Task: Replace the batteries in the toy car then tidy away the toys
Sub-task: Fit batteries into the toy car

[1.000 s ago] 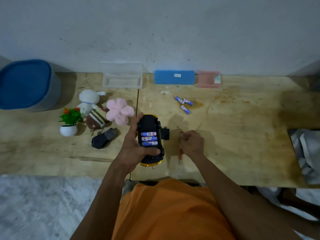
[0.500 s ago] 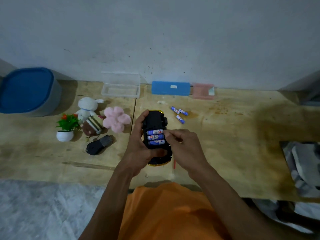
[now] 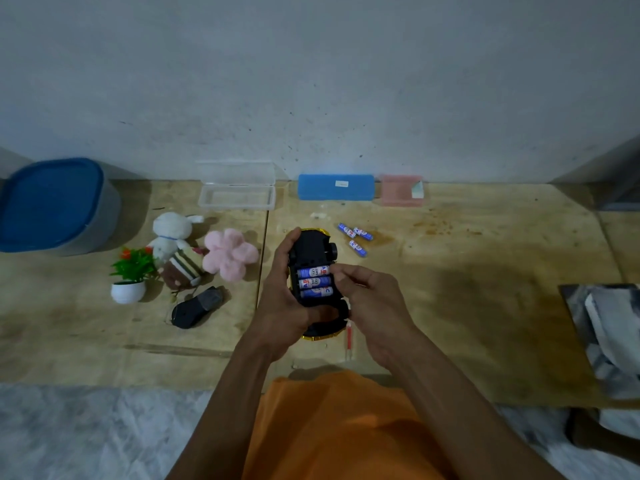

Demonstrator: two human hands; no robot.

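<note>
The black and gold toy car [image 3: 311, 251] is upside down in my left hand [image 3: 280, 306], above the wooden table [image 3: 467, 306]. Its battery bay is uncovered and shows three blue and white batteries [image 3: 315, 282] side by side. My right hand [image 3: 374, 303] is at the car's right side, with fingertips pinched on the right end of the top battery. Three loose batteries [image 3: 356, 237] lie on the table just beyond the car. A red screwdriver [image 3: 349, 337] lies on the table beneath my right wrist.
Left of the car sit a white bunny plush [image 3: 171, 232], a pink flower plush [image 3: 230, 254], a striped brown plush [image 3: 183, 268], a small potted plant [image 3: 130, 275] and a black mouse-shaped object [image 3: 197, 306]. Along the wall: a blue-lidded tub [image 3: 55, 206], clear case [image 3: 237, 192], blue case [image 3: 336, 187], pink case [image 3: 398, 192].
My right hand let go of the red screwdriver on the table and came up to the car, its fingertips settling on the top battery. The left hand kept hold of the car.
</note>
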